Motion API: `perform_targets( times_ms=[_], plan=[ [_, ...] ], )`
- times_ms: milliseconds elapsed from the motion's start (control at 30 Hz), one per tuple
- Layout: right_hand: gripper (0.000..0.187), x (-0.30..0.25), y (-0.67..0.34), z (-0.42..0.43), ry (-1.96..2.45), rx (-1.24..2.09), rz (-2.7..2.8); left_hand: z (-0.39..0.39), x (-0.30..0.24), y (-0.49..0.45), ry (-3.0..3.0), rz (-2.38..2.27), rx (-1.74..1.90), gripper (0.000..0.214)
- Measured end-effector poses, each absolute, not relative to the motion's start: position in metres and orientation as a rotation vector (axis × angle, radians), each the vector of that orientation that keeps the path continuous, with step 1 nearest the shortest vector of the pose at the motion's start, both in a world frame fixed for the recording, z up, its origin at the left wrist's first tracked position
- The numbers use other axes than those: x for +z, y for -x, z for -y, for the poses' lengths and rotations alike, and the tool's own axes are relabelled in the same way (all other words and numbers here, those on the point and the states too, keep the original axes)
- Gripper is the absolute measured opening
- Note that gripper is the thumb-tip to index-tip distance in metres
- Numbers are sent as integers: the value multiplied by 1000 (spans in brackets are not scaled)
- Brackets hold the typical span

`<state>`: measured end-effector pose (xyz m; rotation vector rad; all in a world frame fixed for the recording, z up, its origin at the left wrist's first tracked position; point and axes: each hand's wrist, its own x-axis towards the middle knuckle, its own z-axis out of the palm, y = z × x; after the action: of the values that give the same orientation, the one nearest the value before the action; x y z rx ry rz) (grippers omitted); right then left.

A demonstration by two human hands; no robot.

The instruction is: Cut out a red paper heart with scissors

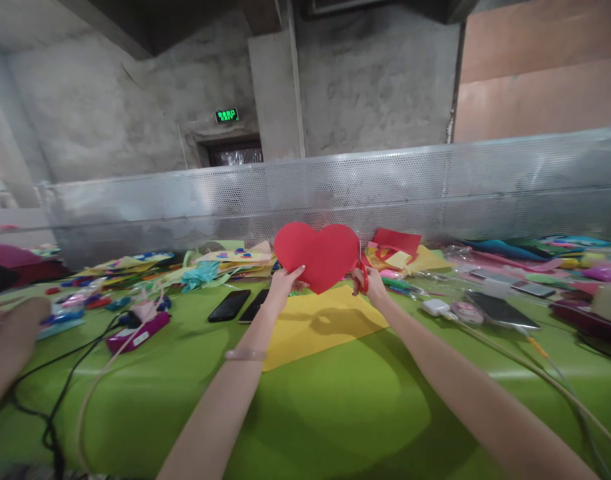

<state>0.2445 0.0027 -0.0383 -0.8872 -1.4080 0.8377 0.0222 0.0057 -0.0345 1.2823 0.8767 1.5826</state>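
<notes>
A red paper heart (317,255) is held upright above the green table (335,400). My left hand (281,285) pinches its lower left edge. My right hand (367,280) is closed round red-handled scissors (363,272) at the heart's right edge; the blades are hidden behind the paper. A yellow sheet (318,323) lies flat on the table just under both hands.
Two dark phones (239,305) lie left of the yellow sheet. Coloured paper scraps (225,263) pile along a perforated metal wall (335,190). Cables (60,393) and a magenta case (138,332) sit left; a tablet (500,311) and charger (435,307) right. Another person's arm (8,347) enters at far left.
</notes>
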Motion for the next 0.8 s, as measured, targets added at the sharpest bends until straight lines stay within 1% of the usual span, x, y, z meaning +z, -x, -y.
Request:
perform_targets(
  times_ms=[167, 400, 800],
  plan=[
    [21, -39, -246, -3, 885, 828, 1418, -6, -35, -22, -1287, -879, 1577, 32],
    [21, -40, -246, -6, 865, 850, 1423, -6, -34, -23, -1281, -876, 1586, 26],
    [23, -37, -245, -1, 878, 837, 1416, -3, -33, -23, -1289, -863, 1575, 28]
  ],
)
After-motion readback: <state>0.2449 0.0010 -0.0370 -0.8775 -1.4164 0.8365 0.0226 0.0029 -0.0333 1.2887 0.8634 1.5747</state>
